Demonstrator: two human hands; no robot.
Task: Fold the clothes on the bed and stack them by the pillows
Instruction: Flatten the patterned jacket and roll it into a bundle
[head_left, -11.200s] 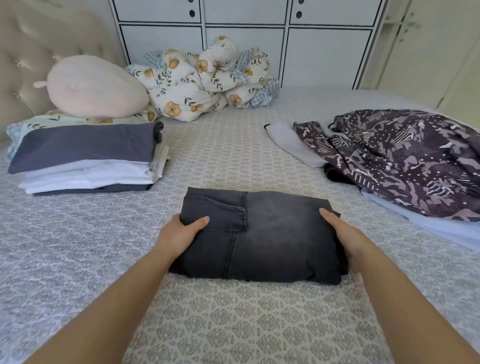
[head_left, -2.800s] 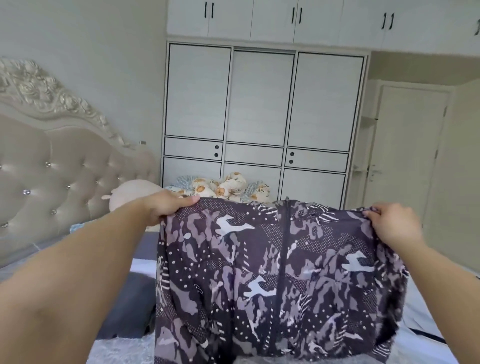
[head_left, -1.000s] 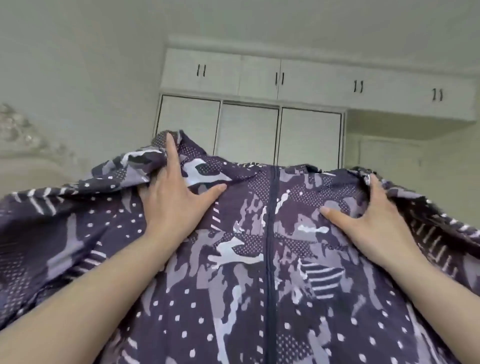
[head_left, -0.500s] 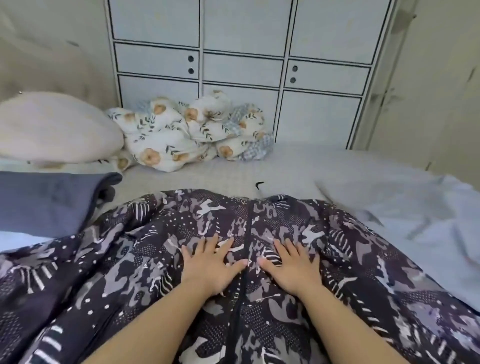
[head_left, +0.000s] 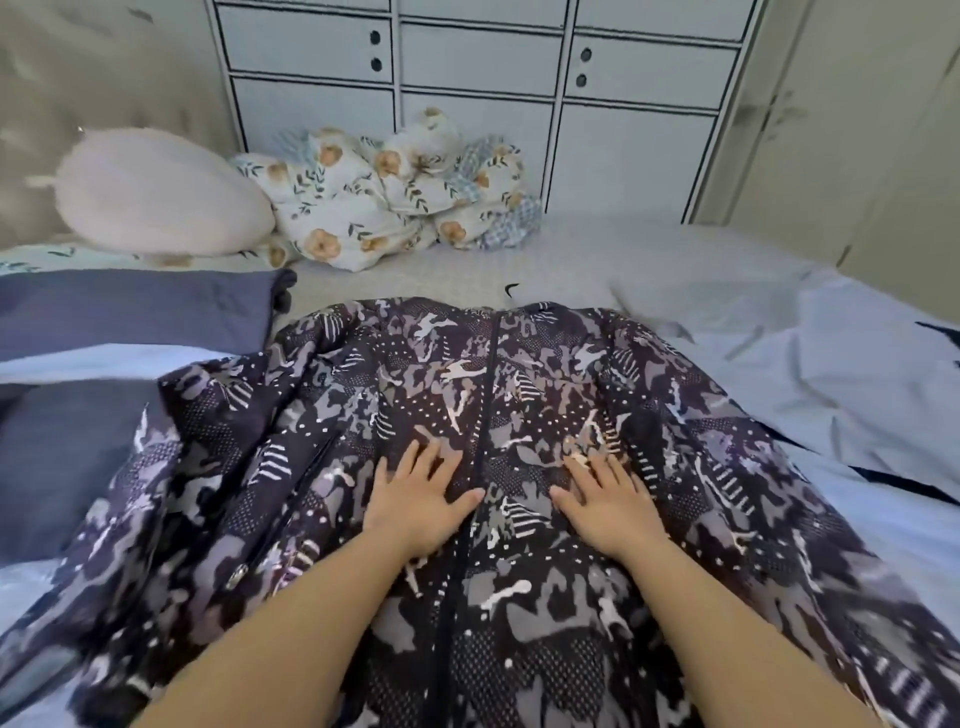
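Patterned jacket (head_left: 519, 415) lay spread zip-up on bed (head_left: 571, 244), near edge. Left hand (head_left: 415, 499) and right hand (head_left: 608, 499) rested flat on it either side of zip, fingers straight, gripping nothing. Folded stack (head_left: 130, 312) sat left by pale pillow (head_left: 156, 192). Floral quilt (head_left: 395, 192) bunched against white wardrobe (head_left: 467, 78). Light blue garment (head_left: 831, 364) lay right.

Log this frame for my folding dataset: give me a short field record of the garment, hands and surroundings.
garment: dark purple camouflage-print zip jacket, spread flat on the bed, zip up
left hand: flat on the jacket, left of the zip
right hand: flat on the jacket, right of the zip
stack: folded grey-blue and white clothes, left
behind: pale pink round pillow, floral quilt bundle
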